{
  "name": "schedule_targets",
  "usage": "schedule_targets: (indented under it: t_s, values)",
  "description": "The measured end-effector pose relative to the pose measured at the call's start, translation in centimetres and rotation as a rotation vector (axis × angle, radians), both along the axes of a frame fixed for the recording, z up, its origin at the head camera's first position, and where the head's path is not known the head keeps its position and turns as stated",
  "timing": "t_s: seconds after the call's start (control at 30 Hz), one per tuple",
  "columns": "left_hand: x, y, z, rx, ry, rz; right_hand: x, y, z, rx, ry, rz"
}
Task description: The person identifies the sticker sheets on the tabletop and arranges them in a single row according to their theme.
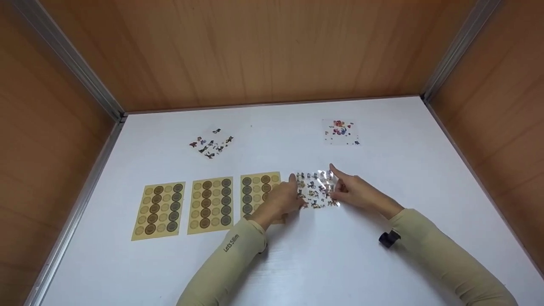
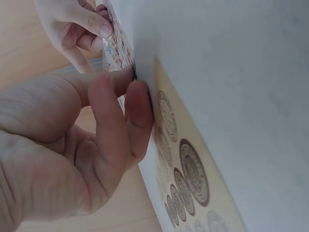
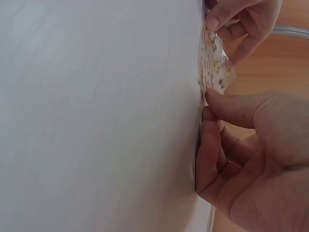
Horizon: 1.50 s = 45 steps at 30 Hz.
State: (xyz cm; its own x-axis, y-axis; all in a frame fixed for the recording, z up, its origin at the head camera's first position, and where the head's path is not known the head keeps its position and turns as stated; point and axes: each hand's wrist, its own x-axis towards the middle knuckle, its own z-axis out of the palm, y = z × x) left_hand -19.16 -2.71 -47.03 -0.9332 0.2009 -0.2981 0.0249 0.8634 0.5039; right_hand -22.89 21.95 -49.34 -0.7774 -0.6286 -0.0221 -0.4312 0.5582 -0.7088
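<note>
Left hand (image 1: 282,199) pinching left edge of glossy sticker sheet (image 1: 318,190), right hand (image 1: 352,191) pinching its right edge, sheet flat on white table (image 1: 323,255), just right of three tan round-sticker sheets (image 1: 212,204).

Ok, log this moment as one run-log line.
left hand: pinches clear sticker sheet | right hand: pinches sheet's other edge | sheet: on white table

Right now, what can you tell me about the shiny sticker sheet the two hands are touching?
The shiny sticker sheet is small, clear and glossy, catching the light, and covered in rows of tiny colourful pictures. It lies on the white table, just right of a tan sheet of round stickers. The left hand touches its left edge and the right hand its right edge, with fingertips on it.
</note>
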Motion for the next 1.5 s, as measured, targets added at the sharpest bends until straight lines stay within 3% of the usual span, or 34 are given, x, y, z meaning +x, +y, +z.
schedule_targets:
  t_s: [0.13, 0.4, 0.73, 1.0, 1.17, 1.4, 1.5]
  values:
    - [0.1, -0.2, 0.0, 0.087, -0.073, 0.030, 0.0, -0.1, 0.1, 0.007, -0.006, -0.004]
    - [0.3, -0.8, -0.6, 0.192, -0.101, 0.015, 0.0, -0.2, 0.2, 0.038, -0.012, -0.010]
    - [0.3, -0.8, -0.6, 0.205, -0.105, 0.016, 0.0, -0.1, 0.1, 0.049, 0.015, -0.023]
    - [0.0, -1.7, -0.7, 0.124, -0.043, -0.092, -0.2, -0.7, -0.1, 0.060, 0.023, -0.041]
    - [0.1, -1.8, -0.9, 0.143, -0.079, -0.091, 0.0, -0.7, -0.1, 0.088, 0.032, -0.044]
    - [-0.1, -1.8, -0.8, 0.108, -0.033, -0.126, 0.2, -0.7, 0.1, 0.137, 0.113, -0.022]
    - [-0.2, -1.9, -0.8, 0.117, -0.037, -0.124, 0.2, -0.7, 0.3, 0.150, 0.109, -0.021]
